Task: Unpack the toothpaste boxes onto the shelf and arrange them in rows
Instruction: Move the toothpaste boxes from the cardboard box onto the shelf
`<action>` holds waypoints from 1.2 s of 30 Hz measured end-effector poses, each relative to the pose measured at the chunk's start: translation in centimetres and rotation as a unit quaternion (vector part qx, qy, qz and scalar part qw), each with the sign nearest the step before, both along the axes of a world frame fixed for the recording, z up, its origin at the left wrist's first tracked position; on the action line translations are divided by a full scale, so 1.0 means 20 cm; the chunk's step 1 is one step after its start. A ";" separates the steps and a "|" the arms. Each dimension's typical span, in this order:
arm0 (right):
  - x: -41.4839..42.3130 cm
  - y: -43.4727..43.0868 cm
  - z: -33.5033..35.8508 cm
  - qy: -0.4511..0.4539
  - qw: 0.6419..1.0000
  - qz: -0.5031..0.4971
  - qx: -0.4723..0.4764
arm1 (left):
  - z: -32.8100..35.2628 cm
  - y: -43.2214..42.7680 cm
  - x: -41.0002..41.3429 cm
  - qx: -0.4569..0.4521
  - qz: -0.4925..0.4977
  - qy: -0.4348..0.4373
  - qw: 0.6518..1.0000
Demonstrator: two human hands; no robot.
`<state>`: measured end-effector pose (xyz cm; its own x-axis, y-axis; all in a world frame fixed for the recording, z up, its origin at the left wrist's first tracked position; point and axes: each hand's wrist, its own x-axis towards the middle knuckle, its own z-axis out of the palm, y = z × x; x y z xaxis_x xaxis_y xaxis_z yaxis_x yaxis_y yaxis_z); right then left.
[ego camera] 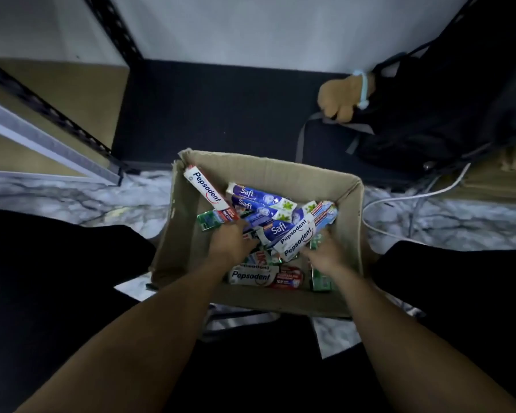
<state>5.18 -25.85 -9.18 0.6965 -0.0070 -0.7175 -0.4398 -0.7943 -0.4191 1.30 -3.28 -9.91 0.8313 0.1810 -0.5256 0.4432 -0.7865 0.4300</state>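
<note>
An open cardboard box (274, 171) sits on the floor between my knees, holding several toothpaste boxes. A red-and-white Pepsodent box (206, 192) leans against its left wall. Blue Safi boxes (258, 198) lie in the middle. Both hands reach into the pile. My left hand (231, 242) grips the lower end of the leaning Pepsodent box together with a green box (210, 220). My right hand (325, 251) holds the near ends of two blue-and-white Pepsodent boxes (298, 235). Another Pepsodent box (265, 277) lies flat at the box's near side.
A metal shelf frame (57, 114) with brown boards stands at the left. A black backpack (429, 114) with a tan plush toy (338, 96) lies at the right, beside a white cable (399, 201). The floor is marbled tile, with a dark mat (221, 108) beyond the box.
</note>
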 end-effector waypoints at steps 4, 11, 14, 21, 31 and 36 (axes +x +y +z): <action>0.00 0.06 -0.11 0.026 0.995 -0.098 0.018 | -0.09 0.00 0.02 -0.020 0.125 -0.026 0.992; 0.04 0.18 -0.25 0.060 0.980 -0.191 0.016 | -0.18 0.11 0.13 -0.063 0.395 -0.002 0.916; 0.06 0.19 -0.31 0.057 0.974 -0.221 0.004 | -0.19 0.12 0.22 -0.079 0.439 -0.030 0.894; 0.09 0.19 -0.43 0.112 0.935 -0.328 0.071 | -0.26 0.12 0.29 -0.106 0.479 -0.055 0.870; 0.15 0.21 -0.35 0.213 0.906 -0.357 0.086 | -0.19 0.12 0.18 -0.065 0.411 -0.037 0.909; 0.11 0.17 -0.24 0.207 0.912 -0.343 0.089 | -0.12 0.08 0.04 -0.033 0.335 -0.013 0.941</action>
<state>7.48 -22.39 -14.00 0.2422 -0.1973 -0.9500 -0.9571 -0.2090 -0.2006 2.06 -1.61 -12.34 0.5549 0.6374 -0.5346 0.8189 -0.3050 0.4862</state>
